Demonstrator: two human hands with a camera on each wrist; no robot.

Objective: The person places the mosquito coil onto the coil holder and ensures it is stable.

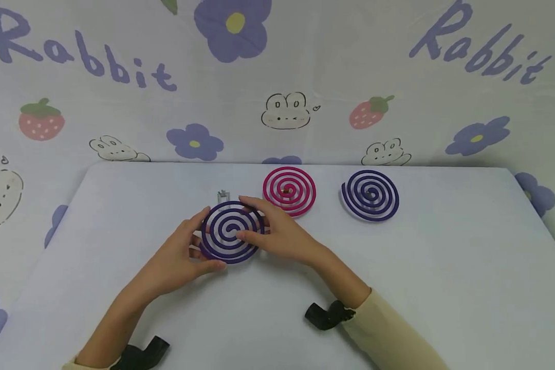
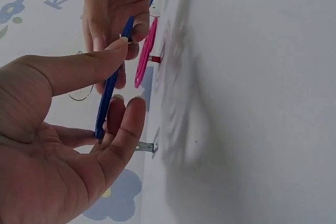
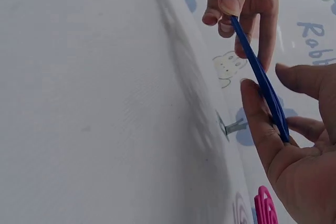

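Observation:
Both hands hold a dark blue mosquito coil (image 1: 232, 228), raised above the white table. My left hand (image 1: 168, 262) grips its left rim, with the thumb at the near edge and fingers at the far side and beneath. From the right, my right hand (image 1: 284, 234) holds the coil, its thumb over the face near the centre and its index finger at the far rim. In the left wrist view the coil (image 2: 107, 98) is seen edge-on and tilted. Just beyond it stands a small metal coil stand (image 1: 223, 195), partly hidden by the coil.
A pink mosquito coil (image 1: 289, 187) sits raised on a stand, just beyond my right hand. Farther right is another dark blue coil (image 1: 371, 193). The white table (image 1: 444, 288) ends at a printed cloth (image 1: 333, 67) behind. Black wrist mounts (image 1: 326, 314) stick out near both sleeves.

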